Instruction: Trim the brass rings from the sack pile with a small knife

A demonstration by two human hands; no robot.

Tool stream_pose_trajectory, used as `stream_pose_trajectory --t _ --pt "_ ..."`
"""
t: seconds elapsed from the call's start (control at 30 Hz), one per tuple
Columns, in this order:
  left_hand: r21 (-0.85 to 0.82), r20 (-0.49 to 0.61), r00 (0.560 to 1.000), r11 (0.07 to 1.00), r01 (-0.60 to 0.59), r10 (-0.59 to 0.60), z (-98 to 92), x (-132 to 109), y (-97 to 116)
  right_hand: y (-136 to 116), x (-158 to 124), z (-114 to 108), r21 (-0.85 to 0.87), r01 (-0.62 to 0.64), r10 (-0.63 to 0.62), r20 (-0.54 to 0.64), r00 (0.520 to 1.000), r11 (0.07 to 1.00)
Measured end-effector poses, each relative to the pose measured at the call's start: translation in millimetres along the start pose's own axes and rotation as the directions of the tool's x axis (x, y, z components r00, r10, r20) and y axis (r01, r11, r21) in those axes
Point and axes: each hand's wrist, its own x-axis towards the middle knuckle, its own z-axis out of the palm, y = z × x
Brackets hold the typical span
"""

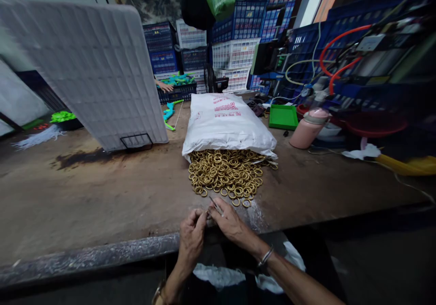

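A heap of brass-coloured rings (227,175) spills from the open mouth of a white sack (226,121) lying on the brown worktable (102,196). Both hands meet at the table's near edge, just in front of the heap. My right hand (231,223) pinches a thin metal tool that points up and left. My left hand (191,237) has its fingertips closed on something small right at the tool's tip; what it is I cannot make out.
A tall white ribbed panel (88,68) leans at the left on a wire stand. A green tray (283,117), pink flask (308,128), hoses and machinery sit at the right. Stacked crates (235,52) fill the back, where another person's hand (165,87) shows.
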Motion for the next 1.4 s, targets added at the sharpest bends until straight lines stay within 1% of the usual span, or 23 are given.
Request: stream_pose_trajectory --t 0.07,0.1,0.13,0.17,0.2,0.27,0.33,0.37,0.43,0.53,0.63,0.7,0.77,0.87,0.93,1.0,1.13,1.2,1.27,1.33,1.4 --pt "0.055 0.02 0.992 0.991 -0.126 0.125 0.9 -2 0 1 0 1 0.066 -0.049 0.047 0.031 0.998 0.997" --pt "0.072 0.03 0.986 0.983 -0.167 0.165 1.4 -3 0 2 0 1 0.096 -0.066 0.062 0.05 0.997 0.993" --pt "0.085 0.038 0.983 0.979 -0.183 0.181 1.8 -3 0 4 0 2 0.119 -0.078 0.071 0.059 0.996 0.99" --pt "0.088 0.046 0.985 0.981 -0.173 0.169 2.1 -4 -1 5 -1 3 0.131 -0.086 0.079 0.056 0.995 0.988" --pt "0.08 0.058 0.99 0.987 -0.136 0.132 2.2 -4 -1 7 -1 3 0.131 -0.09 0.085 0.041 0.996 0.987" --pt "0.028 0.104 0.995 1.0 -0.011 0.008 2.1 -5 -3 8 -2 4 0.096 -0.085 0.085 -0.004 0.996 0.992" --pt "-0.041 0.173 0.978 0.991 0.125 -0.116 2.1 -6 -5 8 -4 3 0.049 -0.073 0.074 -0.025 0.997 0.996" --pt "-0.069 0.204 0.967 0.983 0.168 -0.151 2.3 -7 -5 7 -6 2 0.035 -0.067 0.068 -0.023 0.997 0.997" --pt "-0.101 0.243 0.955 0.974 0.201 -0.172 3.1 -9 -5 4 -8 0 0.028 -0.054 0.054 -0.013 0.998 0.998" --pt "-0.141 0.262 0.951 0.968 0.207 -0.165 5.5 -13 -2 1 -10 -3 0.074 -0.047 0.047 0.0 0.999 0.996" --pt "-0.186 0.257 0.955 0.962 0.199 -0.148 8.5 -16 2 1 -10 -6 0.106 -0.086 0.087 -0.007 0.996 0.991" --pt "-0.179 0.228 0.963 0.966 0.187 -0.144 10.1 -17 3 3 -12 -8 0.037 -0.091 0.092 -0.031 0.995 0.995" --pt "-0.148 0.189 0.971 0.973 0.175 -0.146 11.5 -18 4 6 -16 -10 -0.104 -0.046 0.042 -0.038 0.998 0.993" --pt "-0.122 0.147 0.981 0.982 0.147 -0.128 13.1 -19 3 9 -24 -11 -0.334 0.045 -0.032 0.045 0.998 0.941" --pt "-0.128 0.145 0.984 0.984 0.126 -0.108 13.9 -20 3 8 -29 -10 -0.451 0.088 -0.049 0.097 0.994 0.888" --pt "-0.136 0.131 0.987 0.985 0.109 -0.091 14.3 -20 3 7 -31 -10 -0.525 0.101 -0.043 0.121 0.992 0.845" --pt "-0.106 0.093 0.993 0.991 0.082 -0.073 12.5 -23 5 2 -30 -10 -0.614 0.08 0.019 0.153 0.988 0.786" --pt "-0.093 0.11 0.99 0.991 0.096 -0.085 10.3 -27 7 3 -28 -12 -0.65 0.058 0.04 0.135 0.99 0.758" --pt "-0.118 0.157 0.982 0.985 0.125 -0.106 7.6 -32 8 7 -24 -15 -0.68 0.005 0.071 0.083 0.994 0.734" --pt "-0.194 0.214 0.969 0.966 0.169 -0.126 4.9 -36 8 13 -19 -18 -0.693 -0.046 0.083 0.021 0.996 0.72" --pt "-0.292 0.244 0.955 0.926 0.24 -0.171 2.6 -37 7 19 -14 -19 -0.696 -0.074 0.063 -0.042 0.997 0.714"
